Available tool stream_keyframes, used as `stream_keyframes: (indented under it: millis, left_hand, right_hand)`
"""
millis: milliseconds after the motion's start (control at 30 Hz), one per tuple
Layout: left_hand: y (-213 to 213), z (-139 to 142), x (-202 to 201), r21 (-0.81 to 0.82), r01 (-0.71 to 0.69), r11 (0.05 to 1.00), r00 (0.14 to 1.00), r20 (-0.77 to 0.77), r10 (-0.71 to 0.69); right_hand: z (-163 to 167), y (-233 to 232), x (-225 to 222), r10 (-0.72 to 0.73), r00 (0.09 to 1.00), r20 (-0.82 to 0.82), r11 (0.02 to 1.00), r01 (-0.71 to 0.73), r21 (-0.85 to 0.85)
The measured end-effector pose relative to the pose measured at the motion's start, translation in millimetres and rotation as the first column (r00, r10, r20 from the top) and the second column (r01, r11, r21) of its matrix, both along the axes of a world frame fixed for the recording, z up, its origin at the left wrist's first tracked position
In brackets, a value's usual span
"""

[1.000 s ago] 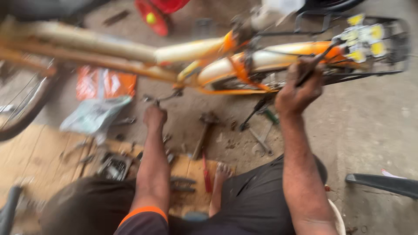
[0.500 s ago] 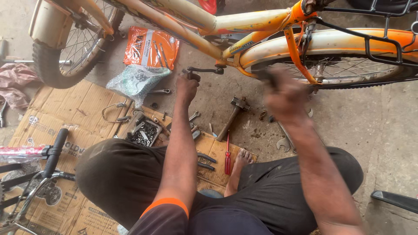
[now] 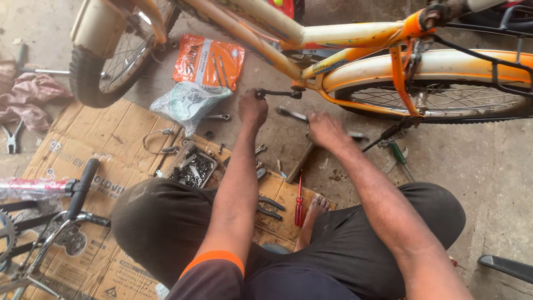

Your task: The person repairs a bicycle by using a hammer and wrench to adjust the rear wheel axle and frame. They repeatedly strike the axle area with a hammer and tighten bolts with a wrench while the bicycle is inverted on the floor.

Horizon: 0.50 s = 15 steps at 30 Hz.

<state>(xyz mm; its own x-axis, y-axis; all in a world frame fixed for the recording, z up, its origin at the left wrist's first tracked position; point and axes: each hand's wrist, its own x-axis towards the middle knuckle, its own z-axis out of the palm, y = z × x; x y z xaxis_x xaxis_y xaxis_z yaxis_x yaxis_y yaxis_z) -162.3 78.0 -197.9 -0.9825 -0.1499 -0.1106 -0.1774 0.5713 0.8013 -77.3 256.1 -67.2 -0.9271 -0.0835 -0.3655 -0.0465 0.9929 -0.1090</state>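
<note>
Our left hand (image 3: pixel 252 109) grips the crank (image 3: pixel 277 93), lying 3-to-9 o'clock; right hand (image 3: pixel 326 129), blurred, grip unclear, sits at 4 o'clock.

A bicycle frame (image 3: pixel 333 36) spans from ten to three o'clock. A screwdriver (image 3: pixel 299 201) lies at centre on cardboard (image 3: pixel 83 144), which spreads toward eight. A hammer (image 3: pixel 302 161) lies just above the screwdriver.

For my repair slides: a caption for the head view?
Seated person's left hand grips the crank arm of an orange bicycle; right hand hovers above a hammer.
</note>
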Motion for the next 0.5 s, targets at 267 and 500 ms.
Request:
stream_keyframes:
  millis: [267, 500]
  left_hand:
    - [2, 6, 2, 0.029, -0.006, 1.000, 0.997, 0.073, 0.004]
    - [4, 17, 9, 0.064, -0.018, 0.998, 1.000, 0.024, 0.016]
  right_hand:
    - [24, -33, -41, 0.298, 0.907, -0.296, 0.943, -0.232, 0.239]
    - [35, -46, -57, 0.283, 0.950, -0.132, 0.922, -0.231, 0.312]
